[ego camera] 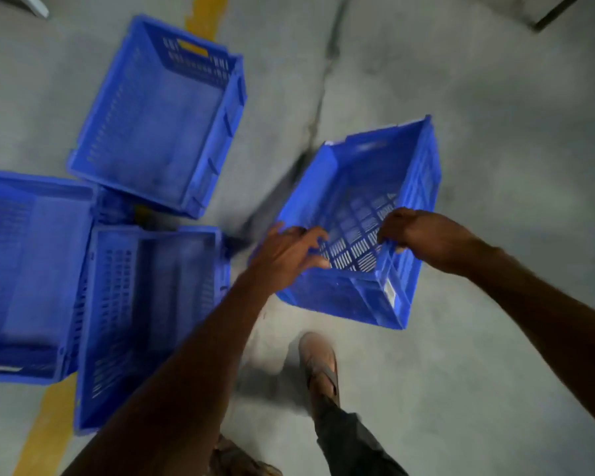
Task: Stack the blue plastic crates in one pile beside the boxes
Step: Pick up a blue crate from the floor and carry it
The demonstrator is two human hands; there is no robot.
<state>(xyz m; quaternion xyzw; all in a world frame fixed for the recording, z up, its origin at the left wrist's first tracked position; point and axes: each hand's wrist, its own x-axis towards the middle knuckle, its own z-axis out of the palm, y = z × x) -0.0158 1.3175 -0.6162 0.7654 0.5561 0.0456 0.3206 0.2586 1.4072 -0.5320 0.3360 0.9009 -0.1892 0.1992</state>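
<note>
Several blue plastic crates are on the grey concrete floor. I hold one tilted crate (354, 187) by its near rim, off the floor at centre right. My left hand (289, 250) grips the rim's left part and my right hand (413, 231) grips its right part. A second crate (158, 115) stands open at upper left. A third crate (31, 269) lies at the far left, and a fourth crate (145, 310) stands next to it, partly behind my left forearm. No boxes show in this view.
A yellow floor line (45, 431) runs under the left crates toward the top. A crack (320, 108) crosses the concrete. My sandalled foot (318, 362) stands below the held crate. A dark frame (557, 12) sits at top right.
</note>
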